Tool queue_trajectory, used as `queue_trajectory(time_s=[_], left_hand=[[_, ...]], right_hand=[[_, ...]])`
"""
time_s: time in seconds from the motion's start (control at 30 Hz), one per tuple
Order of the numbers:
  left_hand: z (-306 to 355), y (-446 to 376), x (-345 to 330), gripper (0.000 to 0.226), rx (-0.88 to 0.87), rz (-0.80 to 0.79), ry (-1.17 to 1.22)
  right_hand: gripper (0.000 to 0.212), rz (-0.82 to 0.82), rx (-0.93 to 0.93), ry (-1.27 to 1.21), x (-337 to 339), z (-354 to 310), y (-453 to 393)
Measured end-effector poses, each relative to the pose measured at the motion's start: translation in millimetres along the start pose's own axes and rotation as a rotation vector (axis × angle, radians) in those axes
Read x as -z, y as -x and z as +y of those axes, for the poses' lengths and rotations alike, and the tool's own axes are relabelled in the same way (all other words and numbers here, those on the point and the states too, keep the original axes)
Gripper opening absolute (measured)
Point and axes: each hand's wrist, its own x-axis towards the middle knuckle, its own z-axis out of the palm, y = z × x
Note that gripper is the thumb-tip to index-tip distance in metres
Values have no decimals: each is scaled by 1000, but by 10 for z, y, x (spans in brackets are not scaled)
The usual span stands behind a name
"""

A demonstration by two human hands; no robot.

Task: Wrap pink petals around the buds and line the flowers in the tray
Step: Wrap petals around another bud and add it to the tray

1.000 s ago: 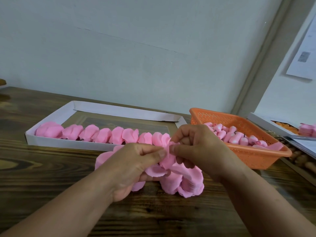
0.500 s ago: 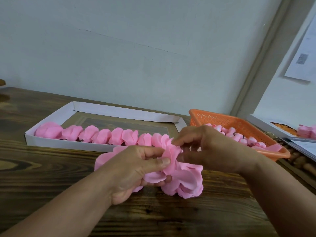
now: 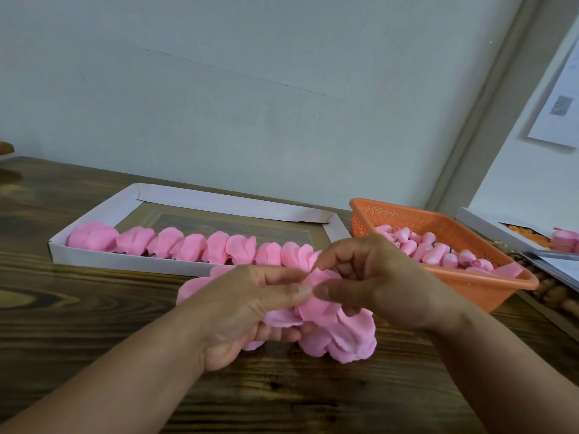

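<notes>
My left hand [image 3: 247, 305] grips a bunch of loose pink petals [image 3: 341, 336] just above the wooden table, its thumb pressed on the top petal. My right hand [image 3: 382, 280] pinches that same petal between thumb and curled fingers, right beside the left thumb. Whatever the petal wraps is hidden by the fingers. Behind the hands lies a white cardboard tray [image 3: 125, 261] with a row of several finished pink flowers [image 3: 216, 247] along its front wall. An orange basket [image 3: 488, 288] to the right holds several pink buds [image 3: 438, 255].
A second white box [image 3: 488, 227] with orange pieces and a pink flower stands at the far right edge, with papers in front of it. A pale wall rises close behind the tray. Bare dark wood [image 3: 62, 324] lies in front of and left of the hands.
My right hand has shifted its fingers on the petal, from a pinch near the left thumb, briefly open over it, to a new pinch. The left hand has stayed put with its bunch.
</notes>
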Motion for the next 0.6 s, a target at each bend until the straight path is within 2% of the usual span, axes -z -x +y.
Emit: queue_trajectory(time_s=[0.13, 0.27, 0.37, 0.47, 0.6], left_hand=[[4, -89, 20, 57, -14, 111, 294], [-20, -112, 3, 68, -76, 62, 405], [-69, -129, 4, 48, -136, 114, 401], [-118, -133, -39, 20, -176, 233, 278], [-141, -119, -83, 20, -243, 441, -19]], right_hand=[[11, 303, -47, -46, -36, 40, -15], [15, 433, -73, -63, -98, 79, -90], [18, 512, -74, -104, -132, 97, -134], [22, 550, -84, -90, -201, 105, -164], [20, 552, -106, -20, -296, 104, -189]])
